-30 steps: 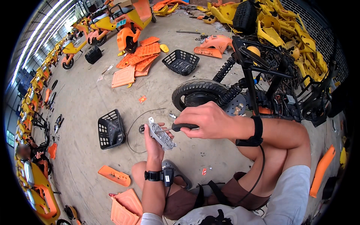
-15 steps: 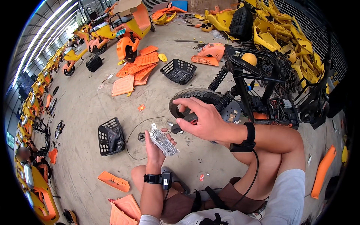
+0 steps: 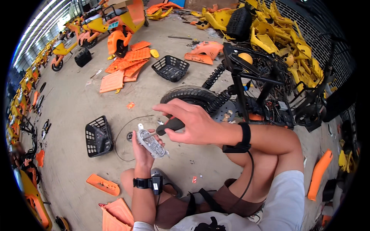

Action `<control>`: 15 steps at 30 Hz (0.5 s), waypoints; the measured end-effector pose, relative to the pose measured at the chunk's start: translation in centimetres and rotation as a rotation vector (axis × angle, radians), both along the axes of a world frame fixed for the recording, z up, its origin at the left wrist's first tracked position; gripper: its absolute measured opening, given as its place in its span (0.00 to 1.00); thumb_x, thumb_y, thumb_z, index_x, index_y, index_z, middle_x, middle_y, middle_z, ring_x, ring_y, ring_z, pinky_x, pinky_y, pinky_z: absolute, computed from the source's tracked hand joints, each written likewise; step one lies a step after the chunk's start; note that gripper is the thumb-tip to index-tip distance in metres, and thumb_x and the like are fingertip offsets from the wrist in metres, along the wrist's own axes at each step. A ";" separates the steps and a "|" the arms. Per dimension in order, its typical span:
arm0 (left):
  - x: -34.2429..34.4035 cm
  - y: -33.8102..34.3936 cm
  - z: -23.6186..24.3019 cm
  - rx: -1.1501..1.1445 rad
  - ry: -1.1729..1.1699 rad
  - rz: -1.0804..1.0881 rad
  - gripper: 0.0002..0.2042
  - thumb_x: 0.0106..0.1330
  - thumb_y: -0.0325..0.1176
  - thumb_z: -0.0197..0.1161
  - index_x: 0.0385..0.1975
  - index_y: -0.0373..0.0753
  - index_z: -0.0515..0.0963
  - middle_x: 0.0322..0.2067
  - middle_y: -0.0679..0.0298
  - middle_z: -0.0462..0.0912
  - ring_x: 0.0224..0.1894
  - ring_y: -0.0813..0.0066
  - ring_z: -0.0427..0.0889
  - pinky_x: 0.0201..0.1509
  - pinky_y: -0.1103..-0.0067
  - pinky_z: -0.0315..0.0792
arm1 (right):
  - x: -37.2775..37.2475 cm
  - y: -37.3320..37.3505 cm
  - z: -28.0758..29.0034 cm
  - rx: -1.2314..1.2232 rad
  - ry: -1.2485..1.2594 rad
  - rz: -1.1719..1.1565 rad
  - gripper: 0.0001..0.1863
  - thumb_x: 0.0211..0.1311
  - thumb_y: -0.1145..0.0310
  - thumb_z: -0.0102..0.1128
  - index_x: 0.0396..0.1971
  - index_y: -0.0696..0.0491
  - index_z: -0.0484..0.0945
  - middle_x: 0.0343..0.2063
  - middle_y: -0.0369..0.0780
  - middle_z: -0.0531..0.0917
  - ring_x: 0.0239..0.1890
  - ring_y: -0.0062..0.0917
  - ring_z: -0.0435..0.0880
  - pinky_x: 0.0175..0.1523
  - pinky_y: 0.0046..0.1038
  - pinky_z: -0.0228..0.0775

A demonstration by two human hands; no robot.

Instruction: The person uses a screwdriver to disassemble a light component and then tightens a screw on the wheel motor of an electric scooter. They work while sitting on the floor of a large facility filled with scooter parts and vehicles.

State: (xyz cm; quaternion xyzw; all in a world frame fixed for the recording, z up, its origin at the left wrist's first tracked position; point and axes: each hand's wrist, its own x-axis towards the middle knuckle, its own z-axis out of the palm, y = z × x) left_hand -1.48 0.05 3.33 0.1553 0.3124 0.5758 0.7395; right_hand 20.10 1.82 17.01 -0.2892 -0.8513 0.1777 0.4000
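My left hand (image 3: 139, 150) is closed round a silver oval lamp unit (image 3: 154, 146) with small bumps across its face, held above the floor near the middle of the view. My right hand (image 3: 194, 125) grips a black-handled screwdriver (image 3: 172, 124) between thumb and fingers, forefinger stretched out. The screwdriver's metal shaft slants down-left onto the lamp's face; its exact tip is too small to make out. A small toothed metal part (image 3: 129, 136) lies on the floor beside my left hand, partly hidden, along with a thin cable (image 3: 121, 158).
A stripped scooter frame with rear wheel (image 3: 246, 96) stands right ahead. Black baskets (image 3: 169, 67) (image 3: 92, 140), orange panels (image 3: 111, 84) (image 3: 102, 183) and a long orange part (image 3: 320, 173) lie around me. Several scooters (image 3: 127, 23) line the back and left. Yellow panels (image 3: 266, 34) are heaped back right.
The scene has shifted left in the view. My right forefinger has lifted off the screwdriver handle and stretched out, while both hands keep hold of the screwdriver and lamp.
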 end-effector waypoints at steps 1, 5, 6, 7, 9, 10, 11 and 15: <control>-0.1 -0.1 -0.1 -0.003 0.012 0.007 0.34 0.72 0.64 0.35 0.45 0.35 0.74 0.27 0.55 0.79 0.30 0.58 0.81 0.38 0.63 0.78 | -0.1 0.0 0.1 -0.047 -0.001 -0.029 0.31 0.52 0.71 0.68 0.59 0.50 0.74 0.35 0.38 0.81 0.36 0.29 0.84 0.41 0.28 0.78; 0.1 -0.1 0.2 0.010 0.036 0.004 0.33 0.72 0.64 0.36 0.45 0.35 0.74 0.26 0.56 0.78 0.29 0.59 0.80 0.37 0.64 0.78 | 0.0 0.9 0.0 -0.181 0.041 -0.066 0.27 0.55 0.69 0.66 0.57 0.52 0.75 0.33 0.39 0.82 0.36 0.31 0.84 0.46 0.31 0.77; 0.2 -0.1 0.2 0.014 0.041 0.003 0.33 0.72 0.64 0.36 0.45 0.35 0.74 0.26 0.56 0.78 0.29 0.59 0.80 0.37 0.64 0.78 | 0.0 1.0 -0.1 -0.201 0.054 -0.071 0.27 0.55 0.69 0.66 0.57 0.52 0.75 0.33 0.39 0.83 0.36 0.31 0.84 0.47 0.31 0.77; -0.1 -0.3 0.3 0.033 0.040 0.007 0.33 0.72 0.64 0.37 0.45 0.35 0.74 0.27 0.56 0.79 0.29 0.60 0.80 0.37 0.65 0.78 | -0.1 1.1 -0.2 -0.198 0.065 -0.070 0.25 0.56 0.67 0.65 0.56 0.53 0.75 0.33 0.39 0.83 0.37 0.32 0.84 0.47 0.32 0.76; -0.4 -0.3 0.3 0.051 0.041 0.025 0.33 0.72 0.63 0.38 0.45 0.36 0.74 0.27 0.57 0.79 0.29 0.60 0.80 0.37 0.65 0.78 | -0.2 1.2 -0.3 -0.211 0.065 -0.062 0.24 0.56 0.67 0.64 0.55 0.52 0.76 0.33 0.39 0.83 0.37 0.32 0.84 0.47 0.31 0.76; -0.4 -0.3 0.3 0.058 0.042 0.029 0.33 0.72 0.63 0.38 0.45 0.36 0.74 0.27 0.57 0.79 0.29 0.60 0.80 0.37 0.65 0.78 | -0.1 1.3 -0.4 -0.218 0.066 -0.063 0.24 0.56 0.67 0.64 0.55 0.52 0.76 0.33 0.39 0.83 0.37 0.32 0.85 0.47 0.31 0.76; -0.2 -0.2 0.4 0.048 0.029 0.020 0.32 0.72 0.64 0.39 0.46 0.36 0.74 0.27 0.57 0.79 0.30 0.60 0.80 0.37 0.64 0.77 | 0.2 1.3 -0.3 -0.234 0.056 -0.083 0.24 0.56 0.66 0.64 0.55 0.53 0.76 0.32 0.39 0.83 0.38 0.32 0.85 0.46 0.32 0.76; 0.6 -0.5 1.4 0.029 0.030 0.037 0.31 0.71 0.62 0.40 0.47 0.37 0.73 0.29 0.56 0.76 0.30 0.59 0.76 0.38 0.63 0.72 | 0.5 1.3 -0.5 -0.260 0.075 -0.116 0.24 0.53 0.64 0.64 0.52 0.53 0.77 0.31 0.40 0.84 0.37 0.35 0.85 0.44 0.35 0.76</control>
